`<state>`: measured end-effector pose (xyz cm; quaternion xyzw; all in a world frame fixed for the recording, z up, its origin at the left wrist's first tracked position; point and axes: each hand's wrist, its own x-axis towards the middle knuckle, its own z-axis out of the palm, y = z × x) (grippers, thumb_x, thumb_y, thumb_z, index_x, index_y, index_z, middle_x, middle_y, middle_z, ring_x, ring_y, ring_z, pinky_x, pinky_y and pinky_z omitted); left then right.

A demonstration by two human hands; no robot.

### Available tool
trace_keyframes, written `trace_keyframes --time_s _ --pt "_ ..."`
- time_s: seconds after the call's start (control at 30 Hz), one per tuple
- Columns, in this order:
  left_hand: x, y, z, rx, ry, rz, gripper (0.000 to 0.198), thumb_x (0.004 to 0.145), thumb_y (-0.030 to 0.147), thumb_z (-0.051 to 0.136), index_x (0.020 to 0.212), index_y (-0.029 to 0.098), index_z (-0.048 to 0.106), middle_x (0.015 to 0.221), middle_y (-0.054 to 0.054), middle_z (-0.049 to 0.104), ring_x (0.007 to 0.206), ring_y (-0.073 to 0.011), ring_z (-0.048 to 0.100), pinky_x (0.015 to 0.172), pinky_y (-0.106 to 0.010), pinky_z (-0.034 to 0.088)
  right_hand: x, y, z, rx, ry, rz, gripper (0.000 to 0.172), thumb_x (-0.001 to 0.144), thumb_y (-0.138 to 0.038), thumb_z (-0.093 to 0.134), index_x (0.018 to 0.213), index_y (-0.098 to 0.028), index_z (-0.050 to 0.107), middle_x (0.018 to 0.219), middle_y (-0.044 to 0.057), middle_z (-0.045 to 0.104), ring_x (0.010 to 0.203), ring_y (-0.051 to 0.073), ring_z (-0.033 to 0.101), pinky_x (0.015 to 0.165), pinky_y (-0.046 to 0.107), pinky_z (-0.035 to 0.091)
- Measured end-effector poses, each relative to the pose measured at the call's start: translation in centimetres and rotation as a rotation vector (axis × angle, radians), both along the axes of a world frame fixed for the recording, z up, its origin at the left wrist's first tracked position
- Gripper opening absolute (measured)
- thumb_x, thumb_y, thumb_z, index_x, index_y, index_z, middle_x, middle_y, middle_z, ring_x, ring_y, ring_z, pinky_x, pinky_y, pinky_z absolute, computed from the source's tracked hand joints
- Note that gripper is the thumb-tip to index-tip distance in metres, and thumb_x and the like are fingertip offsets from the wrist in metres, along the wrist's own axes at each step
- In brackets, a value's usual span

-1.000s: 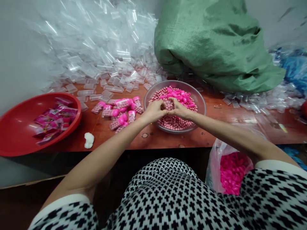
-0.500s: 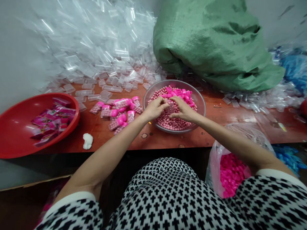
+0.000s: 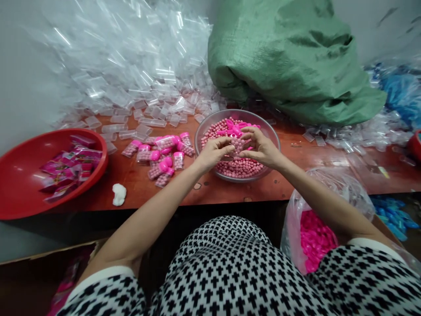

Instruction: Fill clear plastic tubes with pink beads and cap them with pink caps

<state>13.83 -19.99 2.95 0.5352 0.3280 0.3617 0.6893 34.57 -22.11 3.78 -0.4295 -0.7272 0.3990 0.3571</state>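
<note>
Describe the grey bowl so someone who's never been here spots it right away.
Find the big green sack at the back of the reddish-brown tabletop. Just in front of it, beneath the left hand and right hand, sits the round grey bowl. Unlike the red basin at far left, with its pink packets, it holds loose pink beads.

Your right hand (image 3: pixel 261 147) hid some of the grey bowl (image 3: pixel 270 131); the view's left edge cropped the red basin (image 3: pixel 19 177).
</note>
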Motion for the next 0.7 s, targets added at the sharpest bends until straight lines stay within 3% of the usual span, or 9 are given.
trace_keyframes --time_s 0.13,0.23,0.47,0.7 --pt "0.1 0.2 -0.5 0.062 0.035 -0.061 0.042 0.065 0.043 0.085 0.095 0.014 0.074 0.095 -0.006 0.071 0.086 -0.0201 0.069 0.077 -0.035 0.060 0.9 0.0 2.2 0.155 -0.234 0.114 0.037 0.085 -0.035 0.070 0.118 -0.022 0.058 0.115 0.008 0.065 0.088 0.019 0.066 0.083 0.037 0.054" --pt "0.1 0.4 -0.8 0.082 0.037 -0.076 0.040 0.068 0.042 0.083 0.096 0.015 0.075 0.100 -0.007 0.071 0.088 -0.0202 0.068 0.078 -0.037 0.060 0.9 0.1 2.9 0.199 -0.344 0.088 0.024 0.084 -0.028 0.070 0.105 -0.020 0.061 0.104 0.006 0.069 0.085 0.019 0.067 0.082 0.035 0.052" --pt "0.3 0.8 -1.2 0.181 0.125 -0.065 0.028 0.074 0.033 0.073 0.095 0.014 0.076 0.105 -0.008 0.070 0.088 -0.0195 0.065 0.074 -0.034 0.059 0.8 0.3 2.6 -0.070 -0.325 0.124 0.026 0.084 -0.028 0.070 0.105 -0.024 0.056 0.070 -0.007 0.060 0.053 0.011 0.060 0.055 0.024 0.046" --pt "0.8 1.3 -1.3 0.387 0.268 0.006 0.020 0.081 0.024 0.064 0.094 0.015 0.076 0.105 -0.008 0.073 0.097 -0.0212 0.067 0.091 -0.036 0.055 1.0 0.2 0.4 -0.176 -0.181 0.018 0.020 0.086 -0.038 0.067 0.092 -0.023 0.055 0.062 -0.006 0.059 0.050 0.013 0.059 0.049 0.025 0.048"
